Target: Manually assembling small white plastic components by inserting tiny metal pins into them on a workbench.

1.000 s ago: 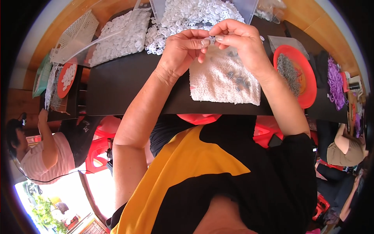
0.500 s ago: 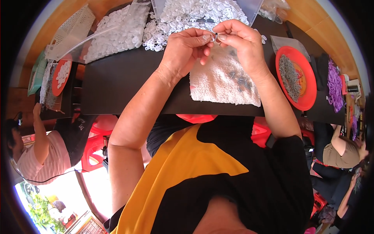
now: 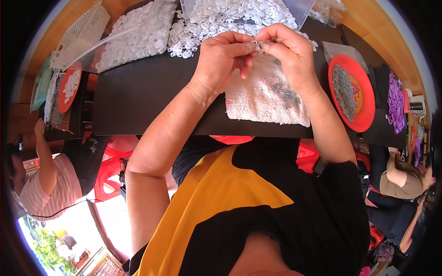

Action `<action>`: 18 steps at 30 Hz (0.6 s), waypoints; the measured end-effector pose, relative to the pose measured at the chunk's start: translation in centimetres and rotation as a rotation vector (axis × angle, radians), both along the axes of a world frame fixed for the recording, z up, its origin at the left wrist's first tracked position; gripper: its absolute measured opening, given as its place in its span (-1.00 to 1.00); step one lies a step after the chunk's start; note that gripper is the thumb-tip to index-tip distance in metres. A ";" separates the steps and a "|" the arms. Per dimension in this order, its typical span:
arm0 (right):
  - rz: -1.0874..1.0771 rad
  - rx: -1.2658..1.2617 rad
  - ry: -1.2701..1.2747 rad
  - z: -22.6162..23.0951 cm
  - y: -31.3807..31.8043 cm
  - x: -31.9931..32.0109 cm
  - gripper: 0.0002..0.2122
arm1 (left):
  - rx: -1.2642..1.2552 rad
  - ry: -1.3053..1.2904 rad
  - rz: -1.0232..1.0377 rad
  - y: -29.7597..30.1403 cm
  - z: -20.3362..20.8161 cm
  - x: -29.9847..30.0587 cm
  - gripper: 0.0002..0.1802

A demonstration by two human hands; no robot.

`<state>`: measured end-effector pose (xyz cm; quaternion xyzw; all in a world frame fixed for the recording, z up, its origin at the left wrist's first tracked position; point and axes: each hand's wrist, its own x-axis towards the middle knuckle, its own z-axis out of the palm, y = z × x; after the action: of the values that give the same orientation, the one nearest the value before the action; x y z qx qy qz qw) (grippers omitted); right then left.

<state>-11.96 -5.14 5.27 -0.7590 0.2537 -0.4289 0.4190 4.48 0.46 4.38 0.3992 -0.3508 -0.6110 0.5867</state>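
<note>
Left hand (image 3: pixel 223 59), right hand (image 3: pixel 295 59) pinching small white piece (image 3: pixel 257 45) between them, near far end of pale cloth (image 3: pixel 258 100).

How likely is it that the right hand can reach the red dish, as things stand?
Probably yes: the red dish lies close to the right forearm, open on top, with nothing seen between. The right hand seems busy, though, fingering a small white piece with the left hand.

On our dark brown table (image 3: pixel 142 96) we have a cream towel (image 3: pixel 258 103), a clear bag (image 3: pixel 88 60) full of white parts (image 3: pixel 138 37), a clear bin (image 3: pixel 302 11), loose white pieces (image 3: pixel 183 47) and, toward our right, a red dish (image 3: pixel 367 103) and a purple bundle (image 3: pixel 395 106).
</note>
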 end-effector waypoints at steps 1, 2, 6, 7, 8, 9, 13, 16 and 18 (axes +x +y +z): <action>0.000 0.001 0.001 0.0 0.0 0.0 -0.89 | 0.000 -0.009 0.006 0.0 0.0 0.0 -0.85; -0.004 -0.016 0.006 0.0 0.1 0.1 -0.89 | 0.002 -0.008 0.007 0.1 0.0 0.0 -0.85; -0.015 -0.033 -0.013 -0.3 0.3 0.3 -0.90 | 0.008 0.013 0.042 0.1 -0.2 -0.2 -0.87; -0.016 -0.032 -0.012 -0.4 0.3 0.4 -0.90 | 0.016 0.032 0.067 0.1 -0.2 -0.4 -0.89; -0.024 -0.038 -0.023 -0.5 0.5 0.5 -0.89 | 0.017 0.033 0.066 0.1 -0.3 -0.6 -0.89; -0.033 -0.044 -0.034 -0.6 0.5 0.6 -0.89 | 0.018 0.027 0.082 0.1 -0.4 -0.7 -0.90; -0.022 -0.074 -0.079 -1.4 0.8 1.1 -0.86 | 0.039 -0.004 0.129 0.5 -0.4 -1.0 -0.93; -0.023 -0.077 -0.085 -1.4 0.5 1.1 -0.83 | 0.036 0.032 0.150 0.4 -0.5 -0.9 -0.94; -0.057 -0.036 -0.003 -1.0 0.3 0.7 -0.82 | 0.030 0.041 0.152 0.2 -0.7 -0.9 -0.94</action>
<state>-11.22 -4.86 4.22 -0.7581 0.2669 -0.4464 0.3934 3.63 0.69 3.63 0.4207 -0.2982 -0.5782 0.6323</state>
